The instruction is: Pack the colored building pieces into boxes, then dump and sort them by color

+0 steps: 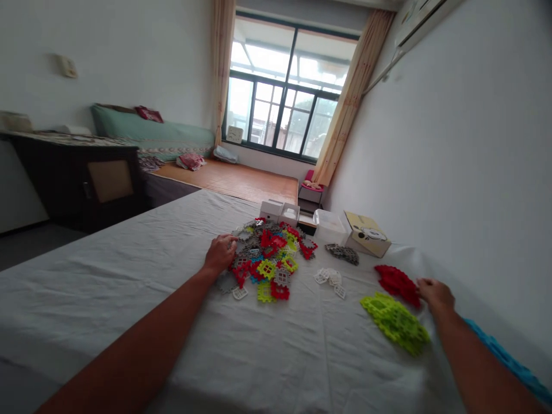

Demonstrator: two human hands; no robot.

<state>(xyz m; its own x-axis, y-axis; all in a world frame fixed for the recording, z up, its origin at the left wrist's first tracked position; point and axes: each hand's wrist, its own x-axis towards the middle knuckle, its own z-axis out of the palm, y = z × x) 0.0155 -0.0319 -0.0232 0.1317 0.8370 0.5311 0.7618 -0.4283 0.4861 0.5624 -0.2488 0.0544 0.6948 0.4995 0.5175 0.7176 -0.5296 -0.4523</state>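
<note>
A mixed pile of plastic square tiles (269,256), red, grey, yellow-green, blue and white, lies on the white sheet (129,299). My left hand (221,253) rests on the pile's left edge with fingers curled over grey tiles. My right hand (435,293) touches the right end of a sorted group of red tiles (397,280), fingers bent. A sorted group of yellow-green tiles (394,321) lies just in front of it. A few white tiles (330,279) and a small heap of grey tiles (342,253) lie between the piles.
Two small white boxes (280,211), a clear plastic tub (330,225) and a cardboard box (366,233) stand at the far edge. A blue strip (504,356) lies by my right arm. A dark cabinet (81,178) and a bed (172,149) stand at the left.
</note>
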